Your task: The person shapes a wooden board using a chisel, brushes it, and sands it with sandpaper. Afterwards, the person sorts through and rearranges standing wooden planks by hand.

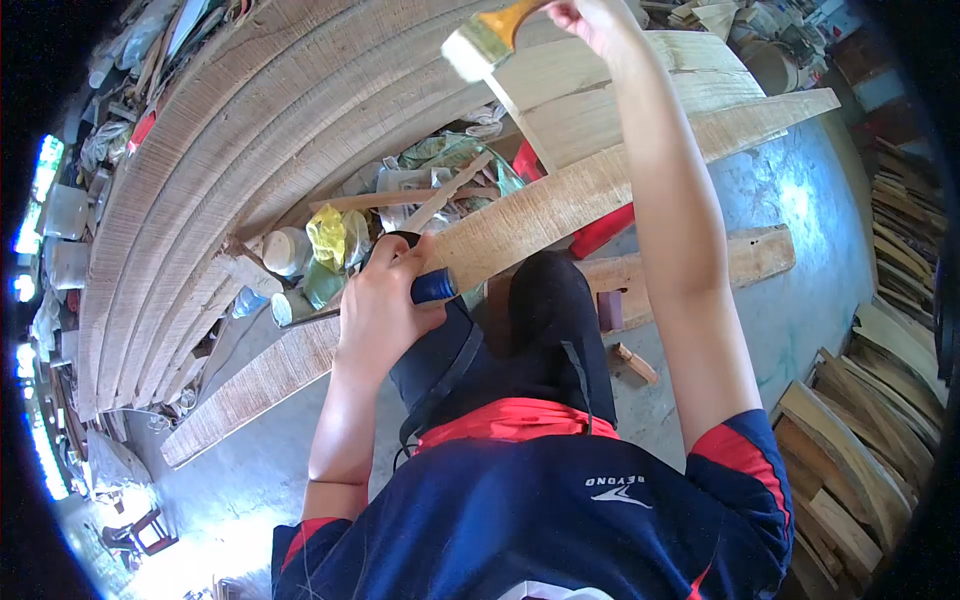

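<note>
A wide flat paintbrush (485, 42) with pale bristles and an orange-brown handle is held up by my right hand (598, 22), whose fingers are closed round the handle at the top of the view. My left hand (385, 295) is closed round a dark blue cylindrical thing (433, 287); one end sticks out past the thumb side and the rest is hidden. That hand lies over a long, rough-grained wooden plank (540, 220), which stretches slantwise across my legs. The brush is apart from this plank, above a pale board (590, 110).
Large curved planks (250, 110) stand at the upper left. Among the clutter lie a yellow plastic bag (327, 237) and a white container (287, 250). Another board (740, 258) and a small wood block (636, 363) lie on the floor. Wood pieces (845, 450) are stacked at right.
</note>
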The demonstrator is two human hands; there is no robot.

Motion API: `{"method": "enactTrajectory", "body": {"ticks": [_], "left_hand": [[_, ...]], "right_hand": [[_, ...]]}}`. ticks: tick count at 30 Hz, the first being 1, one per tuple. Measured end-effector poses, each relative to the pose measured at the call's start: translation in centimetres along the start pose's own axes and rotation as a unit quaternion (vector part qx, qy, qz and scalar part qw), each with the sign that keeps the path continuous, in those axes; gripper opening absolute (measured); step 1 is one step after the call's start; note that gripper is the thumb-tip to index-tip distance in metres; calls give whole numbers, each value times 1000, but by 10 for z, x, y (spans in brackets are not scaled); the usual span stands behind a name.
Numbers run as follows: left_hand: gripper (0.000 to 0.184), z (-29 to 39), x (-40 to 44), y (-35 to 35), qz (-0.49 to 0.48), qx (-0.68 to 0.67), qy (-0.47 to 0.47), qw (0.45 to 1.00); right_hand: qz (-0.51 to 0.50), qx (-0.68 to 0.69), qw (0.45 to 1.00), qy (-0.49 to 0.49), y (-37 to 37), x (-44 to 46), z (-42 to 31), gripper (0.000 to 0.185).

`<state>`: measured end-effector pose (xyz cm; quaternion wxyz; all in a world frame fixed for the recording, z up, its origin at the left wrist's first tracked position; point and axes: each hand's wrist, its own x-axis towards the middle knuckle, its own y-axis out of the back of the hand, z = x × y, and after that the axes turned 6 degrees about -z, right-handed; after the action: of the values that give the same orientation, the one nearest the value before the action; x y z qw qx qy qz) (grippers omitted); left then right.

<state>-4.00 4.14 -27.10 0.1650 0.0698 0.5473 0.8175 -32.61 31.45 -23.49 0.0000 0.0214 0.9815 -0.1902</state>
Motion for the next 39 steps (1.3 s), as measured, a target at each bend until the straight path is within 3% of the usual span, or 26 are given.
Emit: {"method": "enactTrajectory", "body": {"ticks": [2, 3, 5, 6, 8, 9, 11, 13, 14, 15, 16, 17, 18, 20, 21, 23, 27, 29, 32, 33, 35, 37, 38, 39], "left_hand": [[71, -1, 1, -1, 3, -2, -4, 1000], [71, -1, 0, -1, 3, -2, -3, 1000], [71, 0, -1, -2, 10, 3, -8, 1000], [71, 0, -1, -3, 17, 10, -14, 1000], [71, 0, -2, -4, 15, 7, -7, 1000], [71, 1, -1, -4, 13, 4, -1, 1000], [70, 3, -1, -4, 10, -8, 5, 1000], [69, 3, -2, -4, 12, -15, 13, 1000], [69, 4, -3, -4, 9, -15, 11, 1000], [69, 4, -3, -4, 10, -9, 12, 1000], [69, 4, -2, -4, 12, -2, 12, 1000], [69, 4, -2, -4, 12, -1, 11, 1000], [69, 3, -3, -5, 15, 3, 9, 1000], [69, 4, -4, -7, 15, 7, 9, 1000], [68, 5, -4, -7, 20, -3, 7, 1000], [68, 6, -4, -6, 25, -12, 6, 1000], [66, 2, -6, -13, 44, -13, -4, 999], [65, -1, -6, -16, 70, -14, -27, 997], [65, 3, -8, -13, 62, -21, -14, 998], [65, 4, -8, -11, 61, -19, -14, 998], [66, 7, -9, -9, 37, -1, 12, 999], [66, 8, -8, -10, 39, -3, 11, 999], [66, 8, -8, -10, 41, -3, 10, 999], [66, 9, -9, -10, 42, -3, 11, 999]], "right_hand": [[88, -236, 960, 124, 1, -9, -20, 8], [266, -527, 762, 266, 3, -16, -24, 15], [285, -566, 707, 314, 25, -7, -19, 18], [305, -616, 692, 222, 26, -14, -14, 16], [206, -567, 731, 319, 15, -30, 22, 17], [172, -535, 766, 310, -8, -47, 33, 15], [111, -608, 751, 234, -66, -103, 15, 17], [8, -323, 940, 112, -77, -103, 23, 21], [-49, -142, 989, 15, -77, -110, 12, 23], [-67, -128, 986, 78, -63, -105, 11, 17], [-24, -138, 983, 119, -47, -93, 6, 19], [42, -328, 930, 160, -29, -96, -16, 22], [237, -541, 697, 406, 23, -51, 11, 25], [302, -621, 663, 287, 49, -71, -7, 24], [301, -621, 665, 286, 48, -81, -3, 24], [267, -719, 609, 202, 41, -106, 4, 34], [120, -553, 803, 188, -60, -177, 26, 28], [18, -395, 903, 167, -84, -189, 31, 21], [94, -442, 864, 220, -69, -181, 18, 19], [111, -408, 865, 269, -47, -161, 24, 29], [175, -371, 881, 236, -21, -147, 3, 25], [283, -569, 716, 290, 23, -116, 10, 27], [281, -569, 716, 290, 30, -107, 18, 27], [278, -623, 679, 272, 35, -101, 26, 23]]}}
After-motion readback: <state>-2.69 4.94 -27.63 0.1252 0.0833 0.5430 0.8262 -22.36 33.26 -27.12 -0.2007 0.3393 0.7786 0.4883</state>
